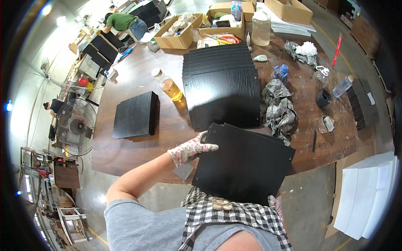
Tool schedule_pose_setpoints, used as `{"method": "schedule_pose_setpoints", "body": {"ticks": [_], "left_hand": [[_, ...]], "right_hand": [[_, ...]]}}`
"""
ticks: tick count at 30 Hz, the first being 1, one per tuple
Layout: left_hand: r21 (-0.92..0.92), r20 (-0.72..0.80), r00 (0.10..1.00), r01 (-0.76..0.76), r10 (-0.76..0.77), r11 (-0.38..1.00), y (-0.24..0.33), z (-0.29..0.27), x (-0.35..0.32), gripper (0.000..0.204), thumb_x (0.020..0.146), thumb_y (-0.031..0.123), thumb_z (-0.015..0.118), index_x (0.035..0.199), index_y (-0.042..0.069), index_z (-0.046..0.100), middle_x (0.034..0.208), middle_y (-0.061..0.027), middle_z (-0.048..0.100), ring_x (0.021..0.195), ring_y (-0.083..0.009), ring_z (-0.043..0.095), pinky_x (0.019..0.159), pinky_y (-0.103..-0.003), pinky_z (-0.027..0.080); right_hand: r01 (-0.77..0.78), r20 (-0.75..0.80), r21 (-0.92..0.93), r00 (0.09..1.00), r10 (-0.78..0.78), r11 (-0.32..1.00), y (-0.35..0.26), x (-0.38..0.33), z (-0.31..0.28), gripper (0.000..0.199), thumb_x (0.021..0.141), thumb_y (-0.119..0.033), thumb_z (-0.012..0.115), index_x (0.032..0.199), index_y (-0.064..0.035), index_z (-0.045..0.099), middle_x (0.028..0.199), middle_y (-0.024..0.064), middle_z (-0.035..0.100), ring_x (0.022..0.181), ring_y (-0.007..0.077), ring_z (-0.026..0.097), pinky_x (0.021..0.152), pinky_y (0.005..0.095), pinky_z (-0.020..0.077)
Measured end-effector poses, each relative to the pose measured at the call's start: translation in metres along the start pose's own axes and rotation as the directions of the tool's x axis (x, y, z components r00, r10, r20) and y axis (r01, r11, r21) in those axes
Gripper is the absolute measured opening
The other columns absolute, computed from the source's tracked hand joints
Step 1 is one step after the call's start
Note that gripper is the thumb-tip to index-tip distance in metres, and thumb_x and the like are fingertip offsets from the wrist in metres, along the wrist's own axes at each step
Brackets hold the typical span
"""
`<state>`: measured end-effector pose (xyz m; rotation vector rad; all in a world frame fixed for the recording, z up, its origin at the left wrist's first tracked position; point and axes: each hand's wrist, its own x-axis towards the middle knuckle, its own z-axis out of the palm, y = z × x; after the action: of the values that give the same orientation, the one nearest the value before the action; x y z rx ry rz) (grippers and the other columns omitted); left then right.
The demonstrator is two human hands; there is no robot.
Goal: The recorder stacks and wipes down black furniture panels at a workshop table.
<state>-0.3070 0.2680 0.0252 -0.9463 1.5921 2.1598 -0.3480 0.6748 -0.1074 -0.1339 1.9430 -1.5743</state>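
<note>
Close to my body, a small stack of flat black panels (pixel 243 165) with small holes near the corners is tilted over the table's front edge. My left hand (pixel 190 151), in a white floral glove, grips the panels' left edge with the thumb on top. At the lower right corner my right hand (pixel 275 202), gloved alike, holds the edge; most of it is hidden. Just beyond lies a fanned row of black wood-grained panels (pixel 224 94). A smaller stack of black panels (pixel 135 115) sits at the left, near a bottle of yellow liquid (pixel 171 88).
Crumpled grey rags (pixel 279 111) lie right of the panels on the brown table (pixel 167 165). Bottles, including a blue-capped one (pixel 280 72), stand farther right. Open cardboard boxes (pixel 178 31) line the back. A fan (pixel 76 126) and white sheets (pixel 366 194) flank the table. A person in green (pixel 121 23) bends over at far left.
</note>
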Motion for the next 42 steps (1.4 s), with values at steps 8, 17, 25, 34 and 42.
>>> {"method": "schedule_pose_setpoints", "body": {"ticks": [8, 17, 25, 34, 42], "left_hand": [[0.141, 0.181, 0.98, 0.057, -0.082, 0.988, -0.004, -0.015, 0.012, 0.09, 0.078, 0.027, 0.081, 0.149, 0.006, 0.028, 0.144, -0.0064, 0.043, 0.13, -0.0186, 0.043, 0.108, -0.033, 0.035], [-0.093, 0.131, 0.979, -0.144, 0.156, 0.985, -0.019, -0.001, -0.006, 0.08, 0.078, 0.025, 0.079, 0.142, 0.001, 0.037, 0.136, -0.0106, 0.05, 0.124, -0.021, 0.05, 0.105, -0.034, 0.04], [0.034, 0.068, 0.906, -0.421, 0.418, 0.907, -0.009, -0.05, -0.032, 0.087, 0.07, 0.033, 0.082, 0.139, 0.0, 0.039, 0.129, -0.0103, 0.053, 0.119, -0.019, 0.049, 0.102, -0.034, 0.039], [0.554, -0.015, 0.58, -0.673, 0.814, 0.489, 0.006, -0.091, -0.024, 0.134, 0.051, 0.033, 0.094, 0.151, 0.002, 0.01, 0.143, -0.0161, 0.039, 0.132, -0.0257, 0.04, 0.112, -0.038, 0.031], [0.484, -0.121, 0.7, -0.577, 0.704, 0.658, -0.021, -0.09, -0.014, 0.138, 0.046, 0.033, 0.096, 0.15, 0.002, 0.011, 0.138, -0.01, 0.042, 0.125, -0.0213, 0.041, 0.108, -0.036, 0.034]], "right_hand": [[0.135, -0.02, -0.149, 0.99, -0.139, 0.98, 0.048, 0.012, -0.014, 0.082, 0.073, -0.045, 0.076, 0.133, 0.0019, 0.047, 0.126, 0.0163, 0.055, 0.112, 0.025, 0.055, 0.098, 0.037, 0.0443], [0.073, -0.024, 0.195, 0.997, -0.07, 0.978, -0.008, 0.025, -0.001, 0.055, 0.074, -0.024, 0.08, 0.119, -0.0003, 0.06, 0.105, 0.0071, 0.066, 0.086, 0.0141, 0.063, 0.078, 0.03, 0.0541], [0.065, 0.223, 0.197, 0.969, -0.109, 0.978, -0.125, 0.057, 0.011, 0.112, 0.053, -0.015, 0.095, 0.145, -0.0026, 0.033, 0.135, 0.0107, 0.05, 0.124, 0.022, 0.048, 0.107, 0.0336, 0.0395], [0.471, 0.467, -0.543, 0.857, -0.216, 0.695, -0.162, 0.175, 0.028, 0.089, 0.06, -0.049, 0.087, 0.129, -0.0052, 0.052, 0.13, 0.0108, 0.058, 0.125, 0.0254, 0.049, 0.108, 0.0349, 0.0357], [0.405, 0.579, -0.741, 0.789, 0.204, 0.536, -0.169, 0.207, 0.032, 0.067, 0.079, -0.062, 0.065, 0.129, -0.0168, 0.06, 0.14, 0.0024, 0.053, 0.131, 0.0239, 0.044, 0.114, 0.0324, 0.0268]]}}
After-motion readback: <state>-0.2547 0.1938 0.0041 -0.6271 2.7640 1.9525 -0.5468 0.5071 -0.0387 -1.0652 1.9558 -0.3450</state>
